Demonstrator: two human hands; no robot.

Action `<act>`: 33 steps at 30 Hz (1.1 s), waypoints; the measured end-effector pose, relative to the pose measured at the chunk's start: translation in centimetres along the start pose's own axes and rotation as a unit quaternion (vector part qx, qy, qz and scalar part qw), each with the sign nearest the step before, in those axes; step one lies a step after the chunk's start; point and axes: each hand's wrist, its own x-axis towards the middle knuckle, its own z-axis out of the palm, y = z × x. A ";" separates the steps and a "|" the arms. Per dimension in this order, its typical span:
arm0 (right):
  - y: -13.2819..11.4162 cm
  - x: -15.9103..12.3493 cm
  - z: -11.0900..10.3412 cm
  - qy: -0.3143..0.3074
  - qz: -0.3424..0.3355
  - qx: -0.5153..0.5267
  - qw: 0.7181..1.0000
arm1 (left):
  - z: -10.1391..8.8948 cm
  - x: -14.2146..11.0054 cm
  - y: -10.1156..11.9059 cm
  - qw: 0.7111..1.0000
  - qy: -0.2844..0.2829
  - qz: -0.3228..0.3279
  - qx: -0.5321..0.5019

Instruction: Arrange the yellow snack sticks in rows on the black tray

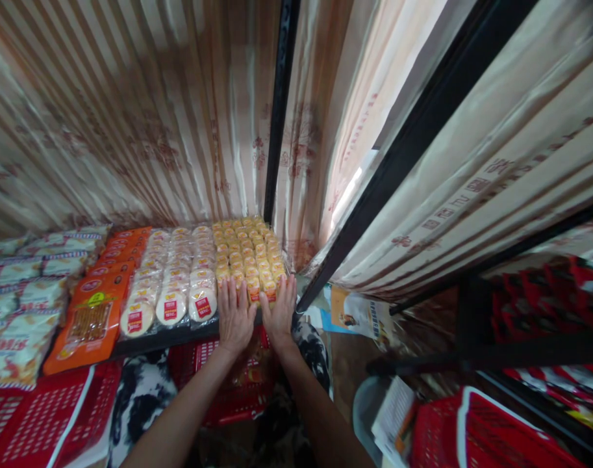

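Note:
Rows of small yellow wrapped snacks [247,250] stand at the right end of a dark shelf. Both hands rest against the front of these rows. My left hand [235,315] lies flat with its fingers stretched forward on the left front packs. My right hand [278,312] presses on the right front corner, thumb apart from the fingers. A few yellow packs show between the hands. Just left of my left hand are stacked round white crackers [203,304] in clear wrap with red labels.
Farther left on the shelf are orange snack bags [92,315] and white snack packs [26,344]. A red basket [28,416] sits below left, another red basket [495,435] at lower right. A black post [280,110] and patterned curtains [179,130] stand behind.

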 end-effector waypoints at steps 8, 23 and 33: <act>0.0 0.4 0.4 -0.002 -0.009 -0.021 1.000 | 0.4 0.9 -0.2 0.999 -0.004 0.022 0.022; 0.4 1.4 -0.1 -0.002 -0.040 -0.044 0.998 | 0.9 0.8 -0.1 0.999 0.030 0.039 0.019; 0.8 2.6 -0.5 -0.015 -0.056 -0.032 0.998 | 0.2 2.0 0.0 0.997 0.039 0.056 0.032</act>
